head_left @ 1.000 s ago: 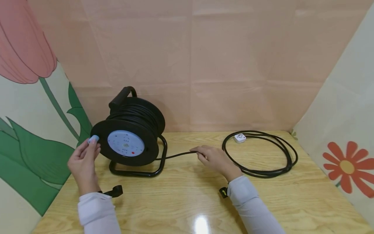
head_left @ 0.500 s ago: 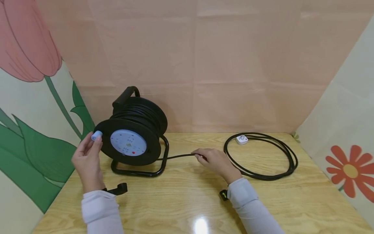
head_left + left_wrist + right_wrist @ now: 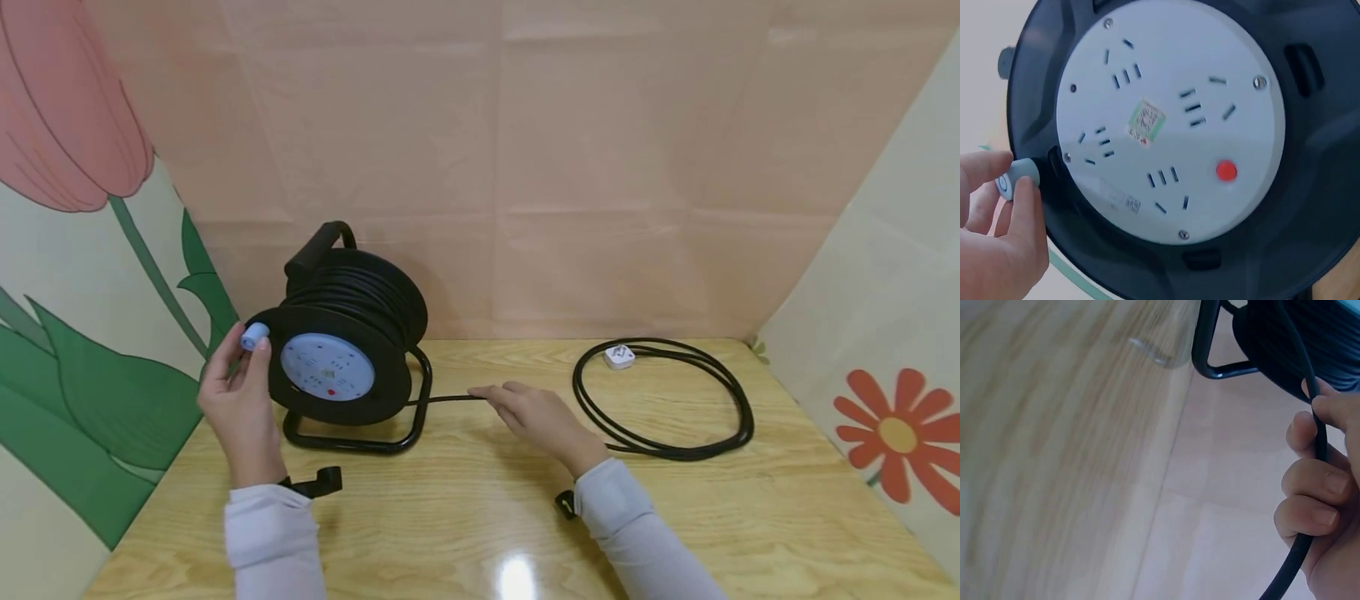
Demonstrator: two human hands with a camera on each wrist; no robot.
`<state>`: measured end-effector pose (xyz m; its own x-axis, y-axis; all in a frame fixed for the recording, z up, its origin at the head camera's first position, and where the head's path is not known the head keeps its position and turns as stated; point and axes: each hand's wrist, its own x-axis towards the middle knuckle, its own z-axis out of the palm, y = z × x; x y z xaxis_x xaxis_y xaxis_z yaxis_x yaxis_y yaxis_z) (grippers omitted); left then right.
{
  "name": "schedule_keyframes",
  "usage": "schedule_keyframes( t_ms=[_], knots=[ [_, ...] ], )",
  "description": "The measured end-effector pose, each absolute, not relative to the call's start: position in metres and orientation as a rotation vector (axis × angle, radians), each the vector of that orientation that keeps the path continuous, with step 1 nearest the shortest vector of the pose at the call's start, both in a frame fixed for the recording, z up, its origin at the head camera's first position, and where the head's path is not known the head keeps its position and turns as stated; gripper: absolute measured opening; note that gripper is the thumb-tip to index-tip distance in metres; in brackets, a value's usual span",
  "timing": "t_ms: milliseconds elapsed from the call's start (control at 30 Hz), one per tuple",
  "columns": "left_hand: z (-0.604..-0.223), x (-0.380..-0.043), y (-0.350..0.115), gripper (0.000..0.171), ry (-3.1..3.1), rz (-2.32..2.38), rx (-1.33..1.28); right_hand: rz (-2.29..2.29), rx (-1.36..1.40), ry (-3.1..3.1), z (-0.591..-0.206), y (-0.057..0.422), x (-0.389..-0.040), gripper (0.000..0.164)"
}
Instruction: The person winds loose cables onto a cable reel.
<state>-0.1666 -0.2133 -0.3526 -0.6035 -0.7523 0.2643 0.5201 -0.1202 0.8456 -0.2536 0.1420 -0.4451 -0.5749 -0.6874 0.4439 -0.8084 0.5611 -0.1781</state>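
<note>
A black cable reel (image 3: 352, 292) stands on its tubular frame at the left of the table, wound with black cable. Its front flange carries a pale blue socket panel (image 3: 1166, 119) with a red button. Thumb and fingers of my left hand (image 3: 243, 400) pinch the light blue crank knob (image 3: 255, 335) at the flange's upper left. My right hand (image 3: 536, 421) holds the cable (image 3: 1320, 440) to the right of the reel, its fingers curled round it in the right wrist view. From there the cable runs left to the drum.
Loose loops of cable (image 3: 746, 417) lie on the wooden table (image 3: 450, 517) at the right, with a white plug (image 3: 619, 357) inside them. A pink backdrop (image 3: 600, 167) rises behind, and flower-painted panels (image 3: 892, 333) flank both sides.
My left hand has moved up and right with the knob, turning the reel. My right hand has shifted slightly left with the cable, and the loops at right have drawn in a little.
</note>
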Motion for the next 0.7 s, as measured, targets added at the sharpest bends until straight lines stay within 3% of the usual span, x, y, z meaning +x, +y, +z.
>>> schedule_keyframes(
  t_ms=[367,700],
  knots=[
    [-0.348,-0.171,-0.200,0.038,-1.200,-1.873,0.243,0.497,1.243,-2.481,-0.446,0.134,-0.249,0.045],
    [-0.348,-0.173,-0.189,0.034,-1.226,-1.810,0.133,0.482,1.235,-2.519,-0.447,0.127,-0.245,0.037]
  ],
)
